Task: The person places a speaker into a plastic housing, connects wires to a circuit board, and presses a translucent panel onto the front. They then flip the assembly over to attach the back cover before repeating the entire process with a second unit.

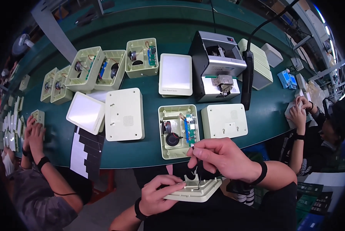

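We hold the cover [203, 192] tilted, just off the near edge of the counter [151, 127], our left hand [161, 192] partly curled and clasping its left end. Our right hand [228, 159] is above and to the right of it, thumb and forefinger pinched together on the wire [199, 184] that rises from the cover — the other fingers loosely bent. Those fingertips meet the near end of the board [192, 133] in the open case [161, 148]; whether the wire is plugged in, we cannot tell. Beyond our right hand lies a closed case [224, 120].
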